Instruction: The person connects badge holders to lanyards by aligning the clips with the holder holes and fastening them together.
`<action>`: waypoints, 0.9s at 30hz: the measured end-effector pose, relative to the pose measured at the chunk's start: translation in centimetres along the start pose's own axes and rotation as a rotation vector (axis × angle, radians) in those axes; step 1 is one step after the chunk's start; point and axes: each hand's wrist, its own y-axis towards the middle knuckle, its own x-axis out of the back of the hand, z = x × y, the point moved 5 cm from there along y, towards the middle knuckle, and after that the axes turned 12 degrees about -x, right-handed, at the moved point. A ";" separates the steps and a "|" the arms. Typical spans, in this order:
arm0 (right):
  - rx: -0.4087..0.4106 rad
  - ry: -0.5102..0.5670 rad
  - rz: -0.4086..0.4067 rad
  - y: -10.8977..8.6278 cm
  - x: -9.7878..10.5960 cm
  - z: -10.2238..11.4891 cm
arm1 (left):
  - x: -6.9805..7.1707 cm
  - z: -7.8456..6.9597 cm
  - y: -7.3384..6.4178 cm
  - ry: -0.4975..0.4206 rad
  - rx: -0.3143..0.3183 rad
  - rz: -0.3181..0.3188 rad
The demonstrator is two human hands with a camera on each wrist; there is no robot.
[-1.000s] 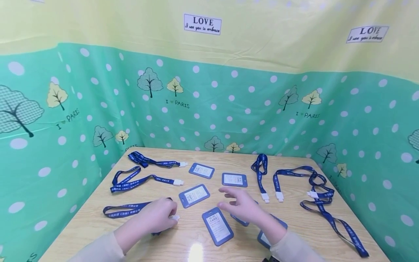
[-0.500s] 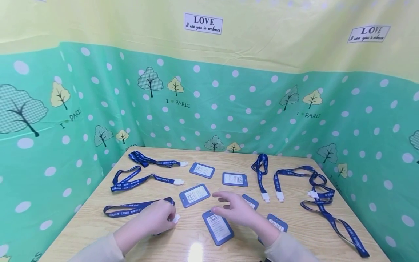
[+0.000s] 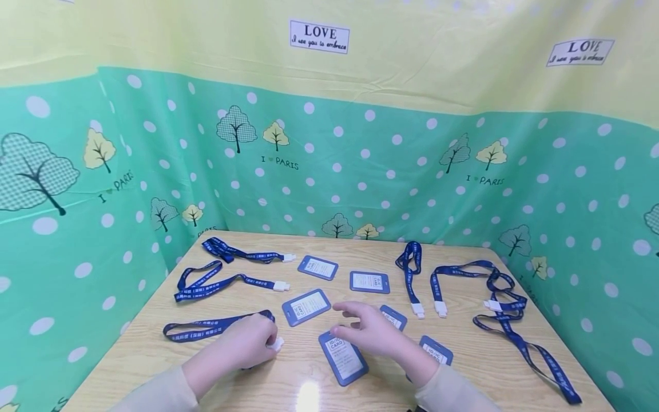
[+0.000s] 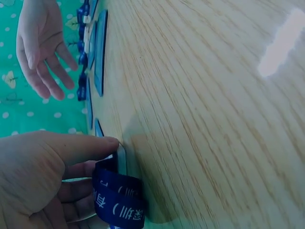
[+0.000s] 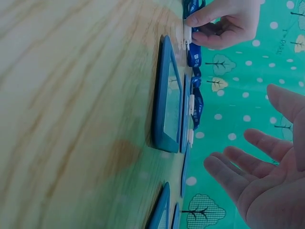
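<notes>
My left hand [image 3: 253,342] pinches the white clip [image 3: 278,344] of a dark blue printed lanyard [image 3: 198,329] between thumb and fingers, at the left front of the table. In the left wrist view the strap [image 4: 119,198] loops beside the curled fingers. My right hand [image 3: 368,329] hovers with fingers spread and holds nothing. Below it lies a blue card holder [image 3: 346,363] with a white card, its upper end partly hidden by the hand. Another card holder [image 3: 305,307] lies flat between the two hands, and a third card holder [image 3: 393,317] lies just beyond the right hand.
Two lanyards [image 3: 252,281] lie at the back left. More lanyards [image 3: 410,274] lie to the right, some tangled near the right edge [image 3: 515,320]. Two card holders [image 3: 369,282] sit at the back, one [image 3: 435,350] by the right forearm. A patterned curtain [image 3: 329,171] surrounds the wooden table.
My right hand has shifted slightly left and toward me, over the upper end of the near card holder, then stayed there. The left hand keeps its pinch on the lanyard clip, nearly still.
</notes>
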 end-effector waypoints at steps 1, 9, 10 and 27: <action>-0.002 -0.003 -0.001 0.0 0.0 0.0 | 0.0 -0.1 0.0 0.009 -0.004 -0.004; -0.016 -0.003 0.004 -0.1 0.3 -0.2 | 0.1 -0.7 0.4 0.017 -0.018 -0.011; -0.017 -0.004 0.004 -0.2 0.3 -0.3 | 0.1 -0.7 0.4 0.017 -0.020 -0.011; 0.006 -0.081 -0.019 -0.9 0.9 -0.6 | 0.1 -1.2 0.7 0.021 0.000 0.002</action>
